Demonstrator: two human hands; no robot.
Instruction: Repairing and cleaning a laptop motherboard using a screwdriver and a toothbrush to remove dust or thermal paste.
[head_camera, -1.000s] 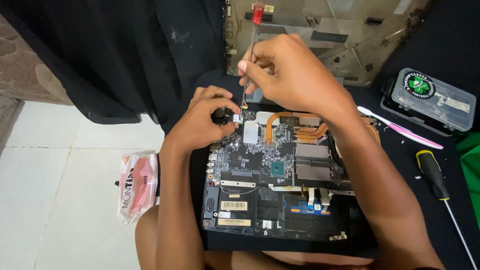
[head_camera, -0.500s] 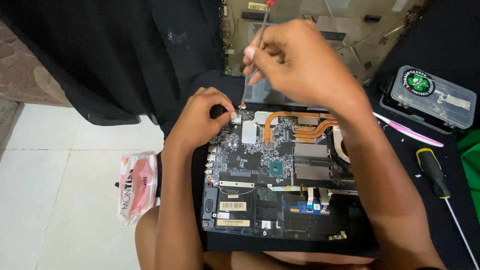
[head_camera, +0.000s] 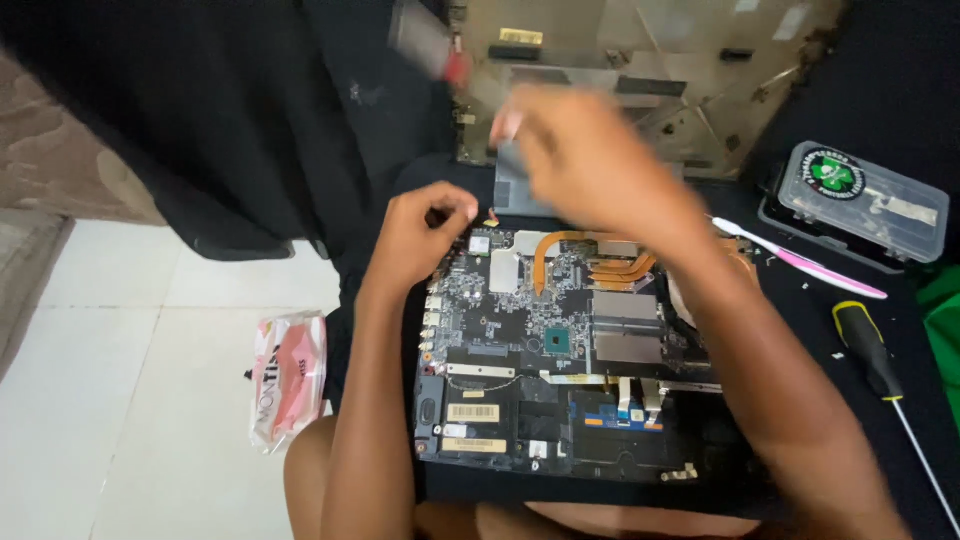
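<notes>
At frame centre, the opened laptop looks stiff but fragile, best held by its edges; the left hand is curled closed on its upper-left corner, the blurred right hand's grip cannot be told.

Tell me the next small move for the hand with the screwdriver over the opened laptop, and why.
Probably set the screwdriver aside or drop its tip to another screw. The right hand is blurred and raised above the motherboard, tool off the board, while the left hand pinches at the board's top left corner.

free: tile floor left | blocked: screwdriver, parts box right
</notes>
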